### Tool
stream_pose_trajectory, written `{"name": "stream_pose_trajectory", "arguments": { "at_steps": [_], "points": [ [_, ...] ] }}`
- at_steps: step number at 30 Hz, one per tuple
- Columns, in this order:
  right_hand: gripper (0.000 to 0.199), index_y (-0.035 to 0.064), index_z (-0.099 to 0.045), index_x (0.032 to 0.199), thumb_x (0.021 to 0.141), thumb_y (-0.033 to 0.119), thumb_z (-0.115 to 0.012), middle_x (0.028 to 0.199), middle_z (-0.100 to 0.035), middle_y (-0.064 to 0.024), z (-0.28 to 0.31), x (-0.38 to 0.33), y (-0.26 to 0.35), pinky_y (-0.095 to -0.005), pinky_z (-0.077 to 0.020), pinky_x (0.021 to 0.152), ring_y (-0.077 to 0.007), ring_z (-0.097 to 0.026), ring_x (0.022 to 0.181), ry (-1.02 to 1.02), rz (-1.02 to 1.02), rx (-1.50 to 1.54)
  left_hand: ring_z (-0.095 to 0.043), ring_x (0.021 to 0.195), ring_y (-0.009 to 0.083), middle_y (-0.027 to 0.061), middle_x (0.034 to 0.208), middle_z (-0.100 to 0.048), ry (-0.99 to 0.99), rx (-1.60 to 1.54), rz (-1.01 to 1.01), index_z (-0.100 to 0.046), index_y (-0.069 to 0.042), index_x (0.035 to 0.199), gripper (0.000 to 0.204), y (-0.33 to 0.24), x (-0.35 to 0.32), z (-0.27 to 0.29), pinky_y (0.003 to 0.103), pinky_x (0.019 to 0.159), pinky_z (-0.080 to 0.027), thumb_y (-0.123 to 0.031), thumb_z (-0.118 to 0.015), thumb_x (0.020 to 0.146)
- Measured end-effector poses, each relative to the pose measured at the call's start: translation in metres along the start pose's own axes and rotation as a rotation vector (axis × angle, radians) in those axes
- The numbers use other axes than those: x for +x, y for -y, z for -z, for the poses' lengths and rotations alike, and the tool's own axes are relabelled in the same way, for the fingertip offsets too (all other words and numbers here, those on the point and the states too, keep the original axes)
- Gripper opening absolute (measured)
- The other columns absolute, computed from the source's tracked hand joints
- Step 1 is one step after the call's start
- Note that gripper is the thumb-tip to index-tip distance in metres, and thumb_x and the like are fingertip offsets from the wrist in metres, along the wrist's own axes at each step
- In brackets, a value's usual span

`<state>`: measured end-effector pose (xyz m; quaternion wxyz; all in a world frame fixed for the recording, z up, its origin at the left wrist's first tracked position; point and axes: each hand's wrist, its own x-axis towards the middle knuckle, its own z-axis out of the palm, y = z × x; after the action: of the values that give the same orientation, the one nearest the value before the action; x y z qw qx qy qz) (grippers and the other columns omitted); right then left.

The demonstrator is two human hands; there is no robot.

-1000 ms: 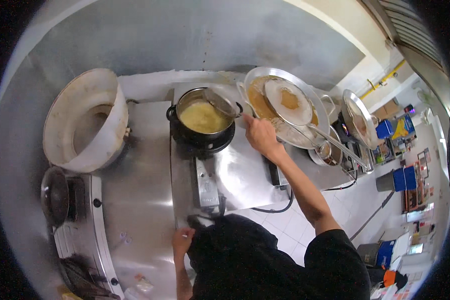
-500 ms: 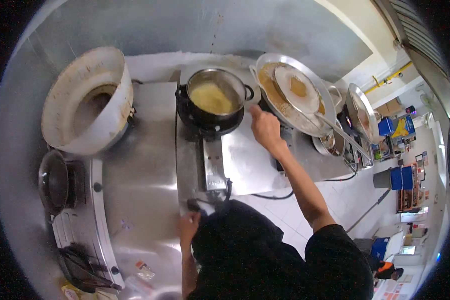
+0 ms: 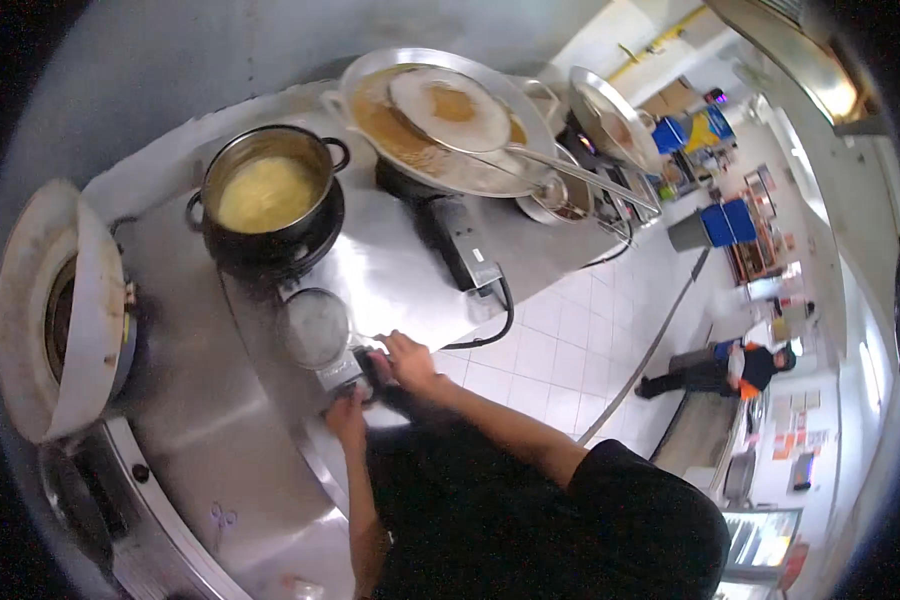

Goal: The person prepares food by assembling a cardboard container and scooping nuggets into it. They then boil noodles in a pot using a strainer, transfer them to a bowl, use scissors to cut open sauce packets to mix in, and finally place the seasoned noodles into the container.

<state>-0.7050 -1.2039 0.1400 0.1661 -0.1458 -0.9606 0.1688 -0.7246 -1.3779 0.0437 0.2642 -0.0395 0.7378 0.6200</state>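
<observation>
Close to the front of the metal counter (image 3: pixel 385 265), both my hands meet around a small dark object (image 3: pixel 375 368), blurred and partly covered by fingers. My left hand (image 3: pixel 348 420) is closed at its lower side. My right hand (image 3: pixel 410 362) has its fingers bent against its right side. Just beyond them is a round, pale, see-through disc-like thing (image 3: pixel 315 328) with a rim, over the burner's metal control box (image 3: pixel 342 372); its kind is unclear. Farther off, a two-handled pot (image 3: pixel 266 195) with pale yellow contents stands on the black burner (image 3: pixel 310 245).
A wide pan (image 3: pixel 370 100) of brown liquid holds a large skimmer (image 3: pixel 455 110), its long handle pointing right. A big white drum-like vessel (image 3: pixel 95 300) stands left. Another pan (image 3: pixel 615 120) lies beyond. A person (image 3: pixel 755 370) stands far right, past the tiled floor (image 3: pixel 560 330).
My right hand has come back from beside the pot to meet my left hand near the counter's front. The view has turned; the round see-through thing now shows over the control box.
</observation>
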Motion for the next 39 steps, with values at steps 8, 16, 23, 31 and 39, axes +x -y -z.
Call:
{"name": "stream_pose_trajectory", "arguments": {
  "at_steps": [8, 16, 23, 31, 39],
  "points": [
    [0.049, 0.0032, -0.048, 0.132, 0.095, 0.034, -0.057, 0.115, -0.056, -0.02, 0.021, 0.005, -0.014, -0.046, -0.0478, 0.09, -0.0358, -0.056, 0.107, 0.069, 0.102, -0.019, -0.06, 0.054, 0.0186, 0.0073, 0.058, -0.064, -0.297, -0.048, -0.066, -0.07, -0.001, 0.073, 0.035, 0.002, -0.023, -0.02, 0.035, 0.056, -0.046, -0.032, -0.072, 0.088],
    [0.024, 0.0069, -0.065, 0.095, 0.072, 0.001, -0.073, 0.095, -0.064, -0.0126, 0.256, -0.069, -0.266, -0.0422, -0.0472, 0.077, -0.0329, -0.059, 0.09, -0.302, -0.014, -0.022, -0.061, 0.065, 0.0113, 0.0046, 0.08, -0.069, 0.12, 0.115, 0.065, -0.069, 0.001, 0.098, 0.02, -0.073, -0.126, -0.138, 0.024, 0.06, -0.048, -0.018, -0.07, 0.091],
    [0.042, 0.0052, -0.061, 0.117, 0.092, 0.04, -0.061, 0.104, -0.064, -0.0221, 0.411, -0.038, -0.641, -0.0486, -0.0479, 0.086, -0.0386, -0.062, 0.099, -0.31, -0.462, -0.487, -0.059, 0.115, 0.0338, 0.0239, 0.139, -0.048, 0.911, -0.701, 0.075, -0.022, 0.002, 0.148, 0.072, -0.307, -0.146, -0.432, 0.041, 0.09, -0.051, -0.045, -0.047, 0.1],
    [0.055, 0.0079, -0.053, 0.128, 0.097, 0.053, -0.049, 0.082, -0.065, -0.0128, 0.384, -0.005, -0.666, -0.0312, -0.0511, 0.049, -0.0174, -0.059, 0.054, 0.757, -0.98, 1.023, -0.036, 0.135, 0.041, 0.0257, 0.148, -0.025, 0.376, -1.133, 0.544, -0.015, 0.002, 0.147, 0.088, -0.435, -0.062, -0.563, 0.058, 0.109, -0.034, -0.045, -0.064, 0.091],
    [0.036, 0.003, -0.06, 0.113, 0.103, 0.035, -0.046, 0.068, -0.054, -0.006, 0.369, -0.021, -0.606, -0.0311, -0.0365, 0.041, -0.0136, -0.048, 0.049, 0.468, -0.691, 0.927, -0.05, 0.072, 0.0205, 0.0099, 0.086, -0.047, 0.374, -1.194, -0.001, -0.046, -0.001, 0.104, 0.025, -0.381, 0.013, -0.619, 0.037, 0.068, -0.049, -0.018, -0.059, 0.092]
  ]
}}
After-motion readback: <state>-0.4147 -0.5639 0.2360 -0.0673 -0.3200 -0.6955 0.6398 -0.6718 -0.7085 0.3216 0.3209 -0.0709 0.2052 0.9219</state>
